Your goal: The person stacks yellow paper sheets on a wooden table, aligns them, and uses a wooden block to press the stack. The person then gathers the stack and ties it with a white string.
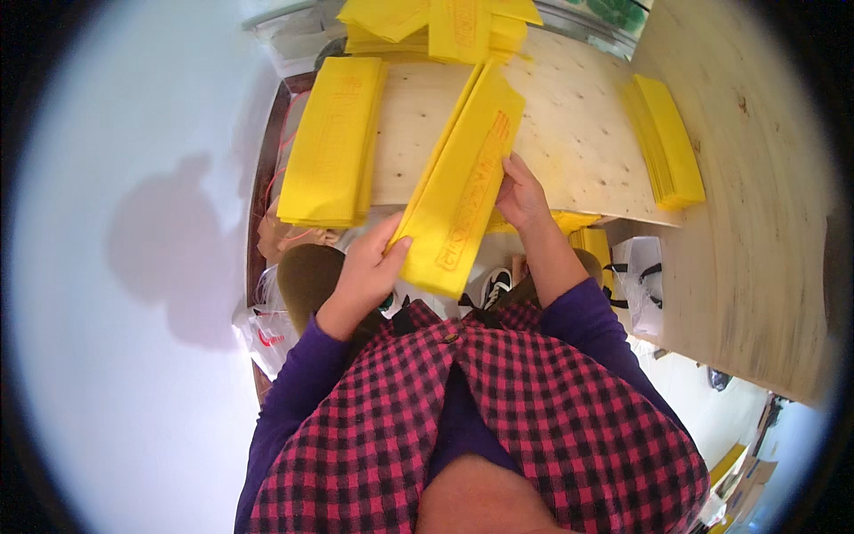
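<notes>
Between my two hands is a small stack of long, flat yellow folded sheets (458, 191) with red printing on its upper face, tilted over the table's near edge. My left hand (369, 267) grips its lower left edge, thumb on top. On the opposite long edge, my right hand (523, 194) pinches it higher up; its fingers underneath are hidden. Left of the held stack, a thicker pile of yellow folded sheets (329, 142) lies on the wooden table (574, 125), near my left hand but apart from it.
More yellow sheets (445, 27) are heaped at the table's far edge. At the right, another yellow stack (665, 142) rests by a tall wooden panel (747, 178). White bags (639, 280) stand below the table at the right. A pale wall (133, 267) rises on the left.
</notes>
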Demonstrator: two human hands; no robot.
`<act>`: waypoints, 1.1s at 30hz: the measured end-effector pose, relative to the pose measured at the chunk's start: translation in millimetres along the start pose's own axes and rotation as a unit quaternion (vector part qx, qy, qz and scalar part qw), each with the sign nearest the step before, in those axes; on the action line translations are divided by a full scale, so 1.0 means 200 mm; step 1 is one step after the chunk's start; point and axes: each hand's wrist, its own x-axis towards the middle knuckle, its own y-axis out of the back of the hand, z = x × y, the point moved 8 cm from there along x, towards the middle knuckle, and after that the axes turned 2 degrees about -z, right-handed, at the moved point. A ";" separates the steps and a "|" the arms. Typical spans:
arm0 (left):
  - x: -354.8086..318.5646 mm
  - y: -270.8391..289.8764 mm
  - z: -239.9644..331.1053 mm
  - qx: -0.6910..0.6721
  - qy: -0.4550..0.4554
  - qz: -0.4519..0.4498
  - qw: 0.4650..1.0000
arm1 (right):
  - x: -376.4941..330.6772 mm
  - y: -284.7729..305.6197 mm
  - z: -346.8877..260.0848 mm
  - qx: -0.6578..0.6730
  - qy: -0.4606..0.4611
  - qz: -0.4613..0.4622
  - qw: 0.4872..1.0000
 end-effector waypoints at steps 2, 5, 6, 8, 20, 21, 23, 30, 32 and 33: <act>-0.07 0.15 0.02 0.043 -0.021 0.039 0.998 | 0.06 -0.18 0.00 -0.009 0.010 -0.037 0.999; -0.15 0.35 -0.03 -0.056 -0.002 0.144 0.988 | 0.22 -0.44 0.04 -0.036 0.008 -0.080 0.996; -0.16 0.41 -0.07 -0.080 0.017 0.169 0.982 | 0.30 -0.52 0.07 -0.052 0.001 -0.084 0.995; -0.16 0.55 -0.18 -0.152 0.034 0.218 0.964 | 0.44 -0.63 0.16 -0.082 -0.020 -0.090 0.992; -0.13 0.82 -0.60 0.073 0.050 0.277 0.957 | 0.55 -0.32 0.13 -0.518 0.097 0.068 0.847; -0.15 0.84 -0.60 0.157 0.100 0.301 0.935 | 0.50 -0.22 0.02 -0.544 0.110 0.104 0.825; -0.20 0.84 -0.52 0.199 0.058 0.322 0.924 | 0.34 -0.03 -0.26 -0.575 0.171 0.126 0.790; -0.25 0.79 -0.24 0.245 0.063 0.376 0.891 | -0.46 0.74 -1.40 -0.635 0.296 0.438 0.563; -0.21 0.76 -0.19 0.228 0.090 0.380 0.892 | -0.61 0.91 -1.62 -0.683 0.250 0.488 0.483; -0.18 0.72 -0.14 0.233 0.074 0.372 0.896 | -0.68 0.98 -1.70 -0.681 0.262 0.513 0.452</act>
